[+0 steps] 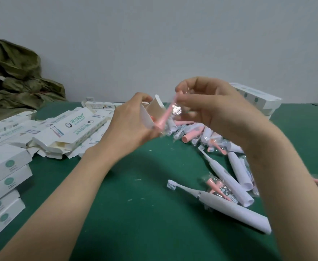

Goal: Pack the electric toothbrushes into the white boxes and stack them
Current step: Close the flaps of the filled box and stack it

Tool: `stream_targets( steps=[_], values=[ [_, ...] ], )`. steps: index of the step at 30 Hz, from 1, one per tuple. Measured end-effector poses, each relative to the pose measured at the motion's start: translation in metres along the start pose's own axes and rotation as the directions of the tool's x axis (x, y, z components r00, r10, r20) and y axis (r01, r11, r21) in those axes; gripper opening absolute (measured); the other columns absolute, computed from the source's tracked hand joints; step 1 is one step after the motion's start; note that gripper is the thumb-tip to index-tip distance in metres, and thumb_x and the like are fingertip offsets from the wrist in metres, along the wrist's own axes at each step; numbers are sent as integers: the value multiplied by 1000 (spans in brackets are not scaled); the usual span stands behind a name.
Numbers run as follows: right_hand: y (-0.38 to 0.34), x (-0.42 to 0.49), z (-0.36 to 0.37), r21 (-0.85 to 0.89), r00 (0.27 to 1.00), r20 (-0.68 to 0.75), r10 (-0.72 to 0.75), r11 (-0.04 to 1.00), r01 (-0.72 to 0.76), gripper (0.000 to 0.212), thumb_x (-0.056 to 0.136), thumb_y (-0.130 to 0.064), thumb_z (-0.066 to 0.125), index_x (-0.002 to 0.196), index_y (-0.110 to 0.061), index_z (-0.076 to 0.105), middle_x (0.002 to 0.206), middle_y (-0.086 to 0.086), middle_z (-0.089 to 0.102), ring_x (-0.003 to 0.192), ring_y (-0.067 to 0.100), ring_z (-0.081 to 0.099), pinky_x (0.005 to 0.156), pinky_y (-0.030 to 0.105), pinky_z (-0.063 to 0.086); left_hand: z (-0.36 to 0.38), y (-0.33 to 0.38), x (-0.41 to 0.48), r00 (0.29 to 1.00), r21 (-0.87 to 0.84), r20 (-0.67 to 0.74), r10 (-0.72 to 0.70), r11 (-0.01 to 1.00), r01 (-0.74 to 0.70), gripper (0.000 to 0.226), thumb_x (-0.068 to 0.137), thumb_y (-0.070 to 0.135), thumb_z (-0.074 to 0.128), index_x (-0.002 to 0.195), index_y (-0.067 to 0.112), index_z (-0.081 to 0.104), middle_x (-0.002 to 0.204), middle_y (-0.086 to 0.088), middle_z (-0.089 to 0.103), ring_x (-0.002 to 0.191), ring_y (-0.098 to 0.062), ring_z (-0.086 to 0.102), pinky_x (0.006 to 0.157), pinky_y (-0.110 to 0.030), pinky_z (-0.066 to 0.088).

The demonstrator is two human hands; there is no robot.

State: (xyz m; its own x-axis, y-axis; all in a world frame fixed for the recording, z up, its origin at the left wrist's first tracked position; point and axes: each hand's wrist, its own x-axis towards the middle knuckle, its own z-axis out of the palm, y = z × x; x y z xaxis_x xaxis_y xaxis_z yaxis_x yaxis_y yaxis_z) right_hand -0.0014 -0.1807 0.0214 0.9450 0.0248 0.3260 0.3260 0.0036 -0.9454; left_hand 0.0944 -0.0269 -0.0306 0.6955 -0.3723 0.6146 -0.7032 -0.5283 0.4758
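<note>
Open white box (148, 117) held up over mid table, far of centre, its end flap (159, 101) up and brown inside showing. Left hand (133, 127) grips the box, fingers curled round its side. Right hand (210, 108) pinches the top of a pink brush head (166, 115) that sits in a clear wrapper (176, 110). The head is tilted, its lower end at the box mouth; blurred, so cannot tell whether it is in yet.

Just right of the hands, on the green table (135, 213), lies a loose pile of bagged pink parts (192, 133) and rolled white paper. Two white electric toothbrushes are unboxed to the near right: one (229, 210) lying diagonal with bristles to the left, another (224, 176) just beyond it, with a bag of pink heads (215, 185) between them.

On the left is a heap of unfilled printed cartons (69, 129), ends open, nothing visible inside. At the near-left edge is a stack of closed white boxes (5, 178), contents hidden. At far right, by the wall, is a second stack of closed boxes (256, 98). Crumpled green cloth (13, 76) lies at far left.
</note>
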Motion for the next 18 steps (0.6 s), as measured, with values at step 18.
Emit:
stream_targets(
  steps=[18],
  values=[
    [50, 16, 34, -621, 878, -334, -344, 781, 70, 23, 87, -18, 58, 109, -19, 67, 108, -2, 62, 93, 5, 57, 82, 17, 45, 0, 2, -1, 1000, -20, -3, 2, 1000, -2, 60, 65, 28, 74, 121, 18, 54, 99, 8, 56, 83, -13, 48, 65, -3, 31]
  ],
)
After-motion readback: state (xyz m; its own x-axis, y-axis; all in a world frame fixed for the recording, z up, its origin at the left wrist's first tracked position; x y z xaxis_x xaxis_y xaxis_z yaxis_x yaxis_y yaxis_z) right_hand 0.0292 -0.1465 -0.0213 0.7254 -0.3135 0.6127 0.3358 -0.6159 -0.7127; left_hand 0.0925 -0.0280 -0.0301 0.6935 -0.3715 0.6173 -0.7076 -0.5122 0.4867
